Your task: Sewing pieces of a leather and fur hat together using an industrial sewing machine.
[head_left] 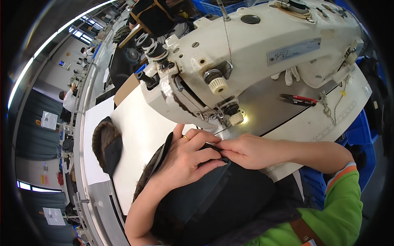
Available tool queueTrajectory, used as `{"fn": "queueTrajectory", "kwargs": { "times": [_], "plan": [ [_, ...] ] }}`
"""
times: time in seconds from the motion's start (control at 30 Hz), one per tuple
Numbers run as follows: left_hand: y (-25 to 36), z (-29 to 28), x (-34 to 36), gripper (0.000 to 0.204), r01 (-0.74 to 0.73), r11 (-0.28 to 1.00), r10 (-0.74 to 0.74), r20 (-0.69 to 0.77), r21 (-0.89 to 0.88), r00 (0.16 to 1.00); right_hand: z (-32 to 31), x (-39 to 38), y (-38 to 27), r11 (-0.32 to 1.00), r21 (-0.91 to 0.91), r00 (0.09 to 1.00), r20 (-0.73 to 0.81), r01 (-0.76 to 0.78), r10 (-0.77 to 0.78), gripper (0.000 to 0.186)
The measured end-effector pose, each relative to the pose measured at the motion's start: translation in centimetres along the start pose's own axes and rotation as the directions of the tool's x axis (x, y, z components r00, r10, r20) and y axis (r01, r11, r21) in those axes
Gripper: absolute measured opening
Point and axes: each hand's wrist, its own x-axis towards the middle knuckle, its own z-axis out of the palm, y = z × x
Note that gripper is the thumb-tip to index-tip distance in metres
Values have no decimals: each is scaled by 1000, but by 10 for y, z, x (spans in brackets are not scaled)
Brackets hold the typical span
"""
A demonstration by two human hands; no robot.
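Just in front of the needle area of a white sewing machine (250,39), both my hands are on a dark, fur-lined fabric piece (197,190). My left hand (186,158) lies over its upper edge, thumb and fingers closed on the cloth, a ring on one finger. Meeting it from the right, my right hand (244,151) pinches the same edge. The fingertips of both hands almost touch, and the exact fold between them is hidden. Brown fur shows along the piece's left rim. Its lower part hangs toward my lap and merges with dark clothing.
A second dark fur-lined piece (107,145) lies on the left of the white table (135,135). Red-handled thread snips (298,100) rest on the right, near a white glove (290,76). Blue bins (361,127) stand beyond the right edge. Other people work in the background.
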Motion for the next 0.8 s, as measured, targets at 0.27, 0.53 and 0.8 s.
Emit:
{"fn": "queueTrajectory", "kwargs": {
  "times": [0.27, 0.53, 0.8],
  "plan": [
    [-1, 3, -2, 18, 70, 998, -70, 19, 10, 997, -5, -1, 3, 998, 43, 996, 80, -34, 31, 24],
    [-2, 3, 0, 20, 9, 997, -12, -40, -71, 999, 0, 2, 9, 999, 33, 999, 37, 2, -3, 23],
    [4, -2, 4, 18, 242, 966, -232, 109, -88, 966, -11, 4, 15, 994, 108, 986, 166, 7, -25, 15]
  ]
}}
